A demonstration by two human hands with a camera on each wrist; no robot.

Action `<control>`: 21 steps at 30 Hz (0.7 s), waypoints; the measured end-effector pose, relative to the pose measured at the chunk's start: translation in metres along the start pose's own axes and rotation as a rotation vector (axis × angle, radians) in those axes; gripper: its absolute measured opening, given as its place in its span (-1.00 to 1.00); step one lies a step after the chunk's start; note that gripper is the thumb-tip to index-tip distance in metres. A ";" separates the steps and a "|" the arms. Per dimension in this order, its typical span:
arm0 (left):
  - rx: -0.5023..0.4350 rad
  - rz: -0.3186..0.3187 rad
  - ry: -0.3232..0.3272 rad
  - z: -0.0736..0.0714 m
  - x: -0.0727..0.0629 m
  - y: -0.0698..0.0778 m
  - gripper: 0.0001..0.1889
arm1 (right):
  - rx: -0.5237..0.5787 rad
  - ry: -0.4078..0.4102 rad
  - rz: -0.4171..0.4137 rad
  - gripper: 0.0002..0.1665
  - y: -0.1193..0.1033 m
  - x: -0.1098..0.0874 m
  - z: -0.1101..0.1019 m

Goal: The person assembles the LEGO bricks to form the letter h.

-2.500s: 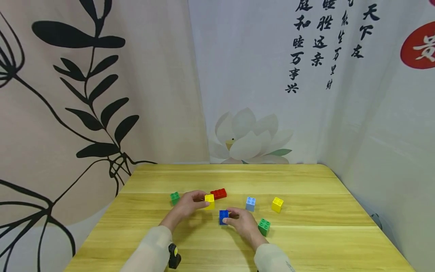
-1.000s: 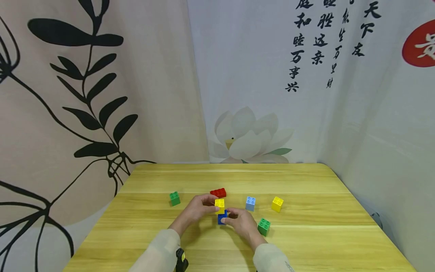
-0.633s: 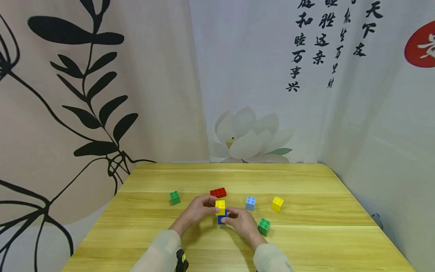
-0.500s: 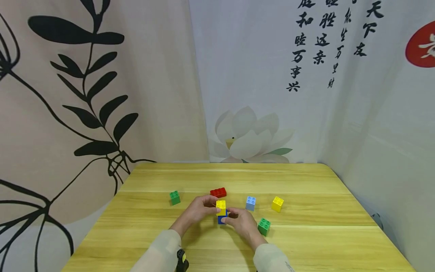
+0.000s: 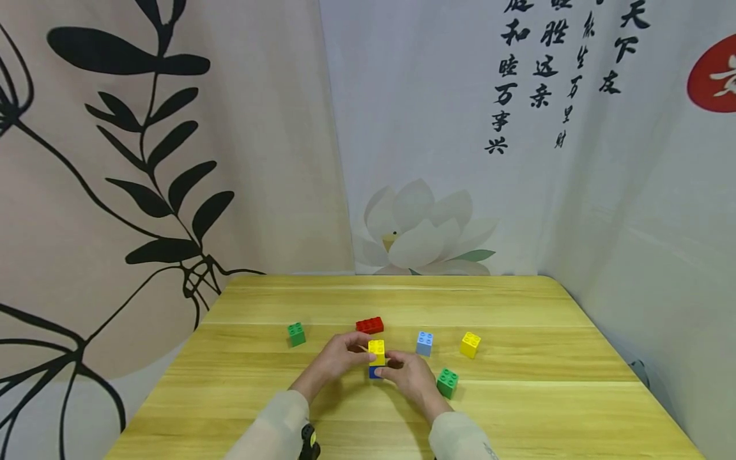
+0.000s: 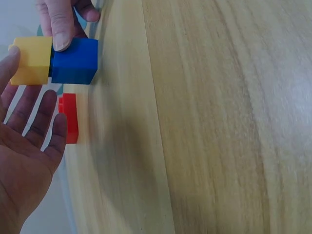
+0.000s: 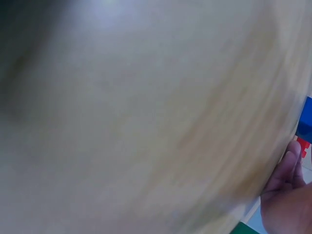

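Observation:
My left hand (image 5: 338,358) pinches a yellow building block (image 5: 376,348) between thumb and fingers, right on top of a dark blue block (image 5: 375,372). The blue one is pinched by my right hand (image 5: 413,378), its thumb on the near side. In the left wrist view the yellow block (image 6: 31,61) lines up with the blue block (image 6: 75,63), and a thin strip of blue stud shows at the seam. The right wrist view catches only a corner of the blue block (image 7: 306,119) beside the fingers. Just behind the left fingertips lies a red block (image 5: 370,325).
Other loose blocks lie on the wooden table (image 5: 546,421): a green block (image 5: 296,334) at left, a light blue block (image 5: 424,343) and a second yellow block (image 5: 469,345) at right. Another green block (image 5: 446,383) sits close beside the right wrist.
The left hand has carried the yellow block rightward from beside the red block onto the blue block, then slightly down and right over it. The right hand stays almost still, holding the blue block.

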State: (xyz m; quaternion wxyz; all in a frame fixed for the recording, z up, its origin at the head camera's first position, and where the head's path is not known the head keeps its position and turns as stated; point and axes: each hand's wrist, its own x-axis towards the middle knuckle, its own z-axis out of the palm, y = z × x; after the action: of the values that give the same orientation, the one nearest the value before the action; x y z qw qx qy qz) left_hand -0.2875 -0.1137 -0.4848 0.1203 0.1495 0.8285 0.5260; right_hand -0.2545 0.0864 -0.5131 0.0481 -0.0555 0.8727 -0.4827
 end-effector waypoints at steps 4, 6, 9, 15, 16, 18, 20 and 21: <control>0.016 0.001 -0.001 -0.002 0.000 0.000 -0.64 | -0.004 0.002 -0.007 -0.42 0.001 0.001 0.000; 0.021 0.001 -0.007 -0.003 -0.001 0.000 -0.64 | -0.006 0.003 -0.003 -0.44 0.001 0.001 0.001; 0.036 -0.003 -0.010 -0.005 0.000 0.001 -0.62 | -0.005 0.002 0.006 -0.46 0.000 0.001 0.000; 0.068 -0.003 -0.011 -0.006 0.000 0.004 -0.60 | 0.014 -0.010 0.025 -0.48 0.000 0.001 -0.001; 0.069 -0.009 -0.012 -0.006 0.000 0.004 -0.60 | 0.016 -0.012 0.026 -0.48 -0.001 0.001 -0.001; 0.065 -0.014 -0.013 -0.006 0.000 0.004 -0.60 | 0.014 -0.014 0.026 -0.46 -0.001 0.000 -0.001; 0.063 -0.017 -0.016 -0.006 0.000 0.005 -0.59 | 0.008 -0.011 0.017 -0.44 -0.001 0.000 -0.001; 0.059 -0.022 -0.018 -0.005 0.000 0.005 -0.59 | 0.006 -0.009 0.013 -0.44 -0.001 0.000 -0.001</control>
State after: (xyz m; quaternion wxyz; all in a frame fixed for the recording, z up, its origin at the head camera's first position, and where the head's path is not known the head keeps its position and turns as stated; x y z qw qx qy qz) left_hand -0.2888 -0.1161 -0.4778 0.1289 0.1485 0.8442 0.4986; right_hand -0.2545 0.0866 -0.5123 0.0552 -0.0518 0.8715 -0.4846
